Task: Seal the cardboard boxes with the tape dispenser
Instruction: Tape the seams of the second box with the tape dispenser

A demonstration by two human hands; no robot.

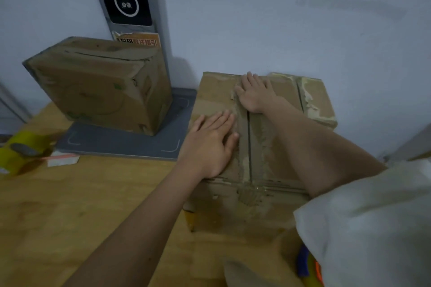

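Head view: my left hand [211, 144] lies flat, fingers straight and close together, on the left top flap of the worn brown cardboard box [235, 207] in front of me. My right hand [255, 93] presses flat near the far end of the centre seam, fingers slightly spread. The flaps lie closed. A second brown cardboard box [98, 86] stands tilted on a grey scanner base [121, 144]. The yellow tape dispenser [21, 151] sits blurred at the wooden table's [81, 198] left edge, partly cut off.
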